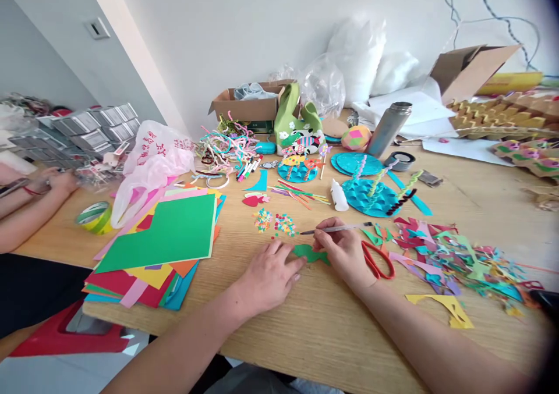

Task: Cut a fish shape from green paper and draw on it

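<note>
My right hand (pixel 343 248) grips a slim pen (pixel 338 229) between thumb and fingers. The pen lies almost level, with its dark tip pointing left towards small coloured paper dots (pixel 286 224). A wavy-edged piece of green paper (pixel 312 254) rests on the table below the pen, partly covered by my hands. My left hand (pixel 273 272) lies flat with fingers outstretched, its fingertips at the left end of that green piece. Close by my right wrist are red-handled scissors (pixel 378 260), their blades mostly hidden under paper scraps.
Coloured paper sheets (pixel 183 225) are stacked at left, beside green tape (pixel 95 216) and a plastic bag (pixel 151 155). Paper scraps (pixel 463 260) cover the right. Behind stand blue paper-plate crafts (pixel 371 199), a white glue bottle (pixel 339 196) and a metal flask (pixel 390 129). Another person's hands (pixel 56 181) are far left.
</note>
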`<state>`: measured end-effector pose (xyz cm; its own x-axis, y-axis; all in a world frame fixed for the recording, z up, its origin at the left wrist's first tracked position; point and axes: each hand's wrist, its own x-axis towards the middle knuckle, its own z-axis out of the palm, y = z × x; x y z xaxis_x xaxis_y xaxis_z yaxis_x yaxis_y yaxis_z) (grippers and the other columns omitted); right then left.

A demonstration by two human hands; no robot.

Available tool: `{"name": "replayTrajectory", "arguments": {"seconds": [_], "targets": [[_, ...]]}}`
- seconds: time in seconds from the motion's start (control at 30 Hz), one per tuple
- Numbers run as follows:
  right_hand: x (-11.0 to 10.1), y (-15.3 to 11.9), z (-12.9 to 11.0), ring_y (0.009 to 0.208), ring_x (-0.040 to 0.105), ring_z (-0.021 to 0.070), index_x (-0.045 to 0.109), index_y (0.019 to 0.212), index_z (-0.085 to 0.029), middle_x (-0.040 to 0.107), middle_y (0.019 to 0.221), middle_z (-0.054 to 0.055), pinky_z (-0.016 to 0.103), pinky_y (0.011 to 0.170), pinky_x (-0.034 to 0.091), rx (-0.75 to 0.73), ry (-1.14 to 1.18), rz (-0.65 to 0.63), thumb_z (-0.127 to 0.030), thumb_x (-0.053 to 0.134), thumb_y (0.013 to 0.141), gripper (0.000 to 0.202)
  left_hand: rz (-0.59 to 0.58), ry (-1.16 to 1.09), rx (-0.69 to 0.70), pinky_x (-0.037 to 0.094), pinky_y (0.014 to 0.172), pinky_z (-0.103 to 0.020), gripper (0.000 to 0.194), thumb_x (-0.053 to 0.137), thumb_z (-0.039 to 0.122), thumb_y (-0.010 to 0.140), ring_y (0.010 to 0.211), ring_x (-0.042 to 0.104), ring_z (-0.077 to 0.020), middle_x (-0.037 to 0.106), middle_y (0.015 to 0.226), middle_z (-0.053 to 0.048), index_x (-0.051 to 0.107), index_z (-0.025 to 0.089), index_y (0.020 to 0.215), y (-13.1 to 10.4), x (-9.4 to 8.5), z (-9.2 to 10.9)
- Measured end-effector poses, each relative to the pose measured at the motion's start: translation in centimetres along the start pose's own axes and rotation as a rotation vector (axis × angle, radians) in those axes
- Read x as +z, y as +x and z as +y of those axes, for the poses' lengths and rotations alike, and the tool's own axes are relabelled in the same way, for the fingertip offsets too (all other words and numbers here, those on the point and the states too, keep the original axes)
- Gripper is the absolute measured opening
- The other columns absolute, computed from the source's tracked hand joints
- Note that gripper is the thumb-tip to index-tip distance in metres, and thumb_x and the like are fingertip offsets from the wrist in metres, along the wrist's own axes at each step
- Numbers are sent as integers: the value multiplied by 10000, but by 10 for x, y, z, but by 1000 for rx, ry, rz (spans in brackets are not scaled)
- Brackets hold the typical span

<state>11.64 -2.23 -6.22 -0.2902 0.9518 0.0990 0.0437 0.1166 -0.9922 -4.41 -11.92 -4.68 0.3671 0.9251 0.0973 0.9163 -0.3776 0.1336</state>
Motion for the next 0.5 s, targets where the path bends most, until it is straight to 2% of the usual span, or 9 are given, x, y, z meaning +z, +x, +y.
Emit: {"name": "replayTrajectory", "arguments": {"seconds": [0.23, 0.5], "targets": [[-3, 7, 7, 417, 528, 124, 451, 739, -221, 546, 504, -51, 237, 419, 443, 58, -8, -171, -297, 576, 789, 154, 31, -25, -1, 431, 961, -431, 321, 478, 279, 905, 1132, 434, -233, 527, 1159, -69, 573, 267, 1212, 0, 3, 0], [-2, 12, 13, 351, 480, 92, 458, 720, -203, 526, 476, -63, 183, 343, 355, 80, -113, -181, -231, 523, 797, 105, 2, -31, 8, 404, 1011, -438, 340, 453, 307, 919, 1151, 417, -234, 526, 1174, -61, 548, 266, 1244, 0, 4, 0]]}}
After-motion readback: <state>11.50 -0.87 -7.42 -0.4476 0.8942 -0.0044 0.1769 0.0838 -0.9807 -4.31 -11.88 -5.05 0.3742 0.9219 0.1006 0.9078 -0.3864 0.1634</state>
